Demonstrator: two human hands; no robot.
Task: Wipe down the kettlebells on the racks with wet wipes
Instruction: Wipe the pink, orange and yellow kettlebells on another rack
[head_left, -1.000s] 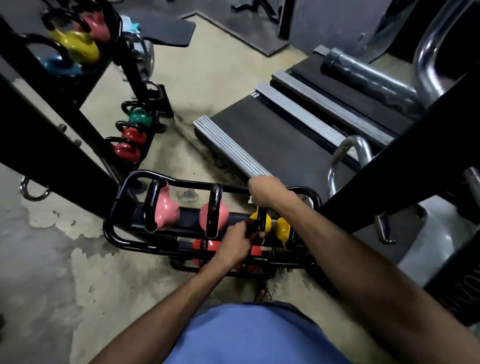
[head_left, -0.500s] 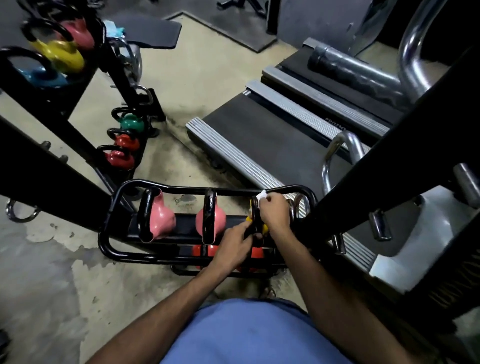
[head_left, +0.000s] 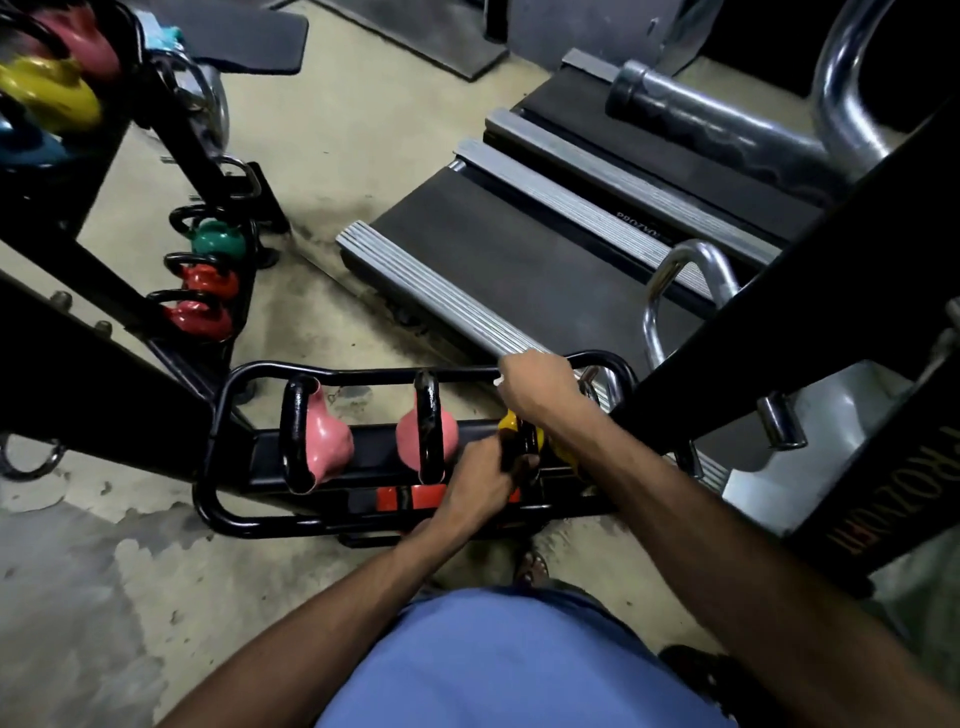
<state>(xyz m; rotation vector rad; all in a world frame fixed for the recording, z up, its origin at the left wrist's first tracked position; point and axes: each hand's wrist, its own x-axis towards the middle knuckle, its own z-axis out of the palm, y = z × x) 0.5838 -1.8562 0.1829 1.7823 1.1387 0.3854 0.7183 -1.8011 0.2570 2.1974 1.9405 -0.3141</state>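
A low black rack (head_left: 223, 415) holds two pink kettlebells (head_left: 324, 441) (head_left: 410, 439) and a yellow kettlebell (head_left: 511, 423) at its right end. My left hand (head_left: 480, 475) grips the near part of the yellow kettlebell's black handle. My right hand (head_left: 540, 387) is closed over the far top of that handle, with a small white bit of wet wipe (head_left: 497, 382) showing at its left edge. Most of the wipe is hidden in my fist. Red kettlebells (head_left: 410, 498) sit on the shelf below.
A second rack at left carries a green kettlebell (head_left: 218, 240) and red kettlebells (head_left: 208, 299); yellow, pink and blue ones sit at top left (head_left: 49, 98). Two treadmills (head_left: 519, 270) lie just beyond the rack. A black machine beam (head_left: 810, 322) crosses on the right.
My right hand slid from the handle's front, where the wipe showed, back up to its far top near the rack rail. My left hand kept its hold on the handle.
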